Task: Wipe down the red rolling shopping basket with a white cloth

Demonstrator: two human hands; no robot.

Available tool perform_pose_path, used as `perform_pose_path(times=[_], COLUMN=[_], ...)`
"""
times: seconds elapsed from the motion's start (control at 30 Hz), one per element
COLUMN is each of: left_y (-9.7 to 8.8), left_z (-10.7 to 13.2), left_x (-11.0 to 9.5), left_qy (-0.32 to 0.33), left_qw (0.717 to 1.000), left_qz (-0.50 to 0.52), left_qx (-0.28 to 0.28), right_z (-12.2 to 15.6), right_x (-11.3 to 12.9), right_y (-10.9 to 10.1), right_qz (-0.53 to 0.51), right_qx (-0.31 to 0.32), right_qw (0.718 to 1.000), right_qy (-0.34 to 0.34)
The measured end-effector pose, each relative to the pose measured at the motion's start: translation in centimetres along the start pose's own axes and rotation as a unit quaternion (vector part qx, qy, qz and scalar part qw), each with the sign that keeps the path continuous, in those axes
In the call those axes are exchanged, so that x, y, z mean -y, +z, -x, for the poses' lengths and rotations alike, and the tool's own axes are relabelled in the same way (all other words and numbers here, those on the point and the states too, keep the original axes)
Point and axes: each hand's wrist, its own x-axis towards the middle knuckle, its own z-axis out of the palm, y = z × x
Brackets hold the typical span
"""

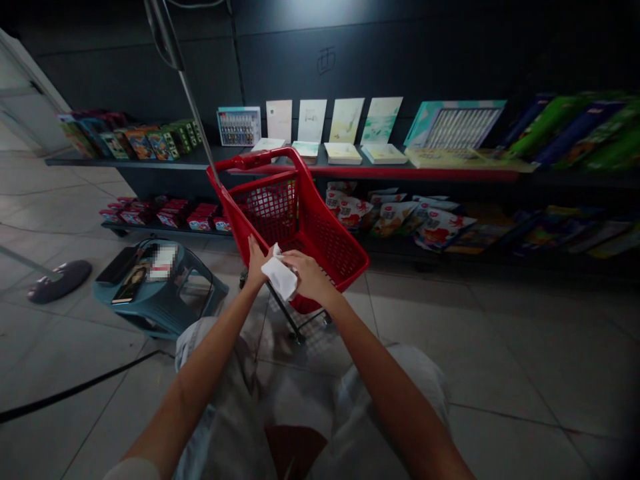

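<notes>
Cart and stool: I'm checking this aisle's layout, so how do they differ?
The cart is red, while the stool is teal. The cart has a mesh basket on a wheeled frame; the stool has a solid seat on legs. A phone lies on the stool, but nothing rests on the cart's rim. Both stand on the tiled floor.

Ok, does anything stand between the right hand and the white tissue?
Nothing visible does: the white tissue lies directly against the right hand and the left hand, above the red shopping cart.
</notes>
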Motion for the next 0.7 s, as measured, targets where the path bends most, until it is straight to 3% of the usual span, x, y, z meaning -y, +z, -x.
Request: perform_pose_path(times=[0.2, 0.37, 0.47, 0.7], left_y=[-0.8, -0.6, -0.3, -0.4], left_z=[0.2, 0.1, 0.2, -0.1], left_x=[-0.2, 0.0, 0.2, 0.2], left_qy=[0.004, 0.005, -0.005, -0.009], left_qw=[0.999, 1.0, 1.0, 1.0], left_qz=[-0.034, -0.015, -0.007, -0.02], left_qx=[0.019, 0.026, 0.02, -0.02], right_z=[3.5, 6.1, 5.7, 3.9], right_x=[-1.0, -3.0, -2.5, -0.7], right_y=[-5.3, -8.6, -8.0, -3.4], right_qz=[-0.018, -0.049, -0.024, 0.001], right_qx=[0.157, 0.255, 0.244, 0.149], right_qw=[0.987, 0.962, 0.966, 0.987], right_qy=[-0.002, 0.081, 0.08, 0.054])
